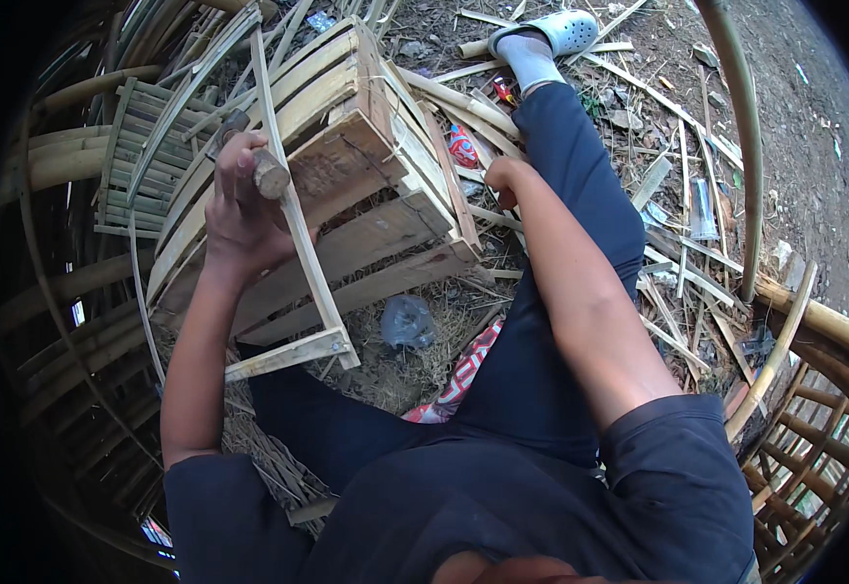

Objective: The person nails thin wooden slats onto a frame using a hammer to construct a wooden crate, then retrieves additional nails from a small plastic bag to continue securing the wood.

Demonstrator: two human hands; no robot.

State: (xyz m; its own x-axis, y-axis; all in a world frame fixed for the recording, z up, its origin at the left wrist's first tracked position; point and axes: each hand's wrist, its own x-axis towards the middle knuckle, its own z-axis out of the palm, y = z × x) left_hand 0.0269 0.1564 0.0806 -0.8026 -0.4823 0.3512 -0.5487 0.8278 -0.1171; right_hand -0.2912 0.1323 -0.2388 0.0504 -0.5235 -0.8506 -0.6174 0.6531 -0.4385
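My left hand (239,209) is closed around a hammer (271,179), its round wooden handle end facing up and its dark head beyond the fingers. The same hand lies against a long slat of a light wooden frame (315,268), whose near corner joins a short crosspiece. Beneath and beyond it, a slatted wooden crate (361,234) stands tilted on the ground between my legs. My right hand (508,182) is curled closed beside the crate's right side, near my outstretched leg. Whatever its fingers hold is hidden.
Another slatted panel (142,161) leans at the left among bamboo poles. Loose wood strips (673,321) litter the ground to the right. A clear plastic bag (407,321) lies by the crate, and a red packet (461,146) near my right hand. An upright bamboo pole (748,146) stands right.
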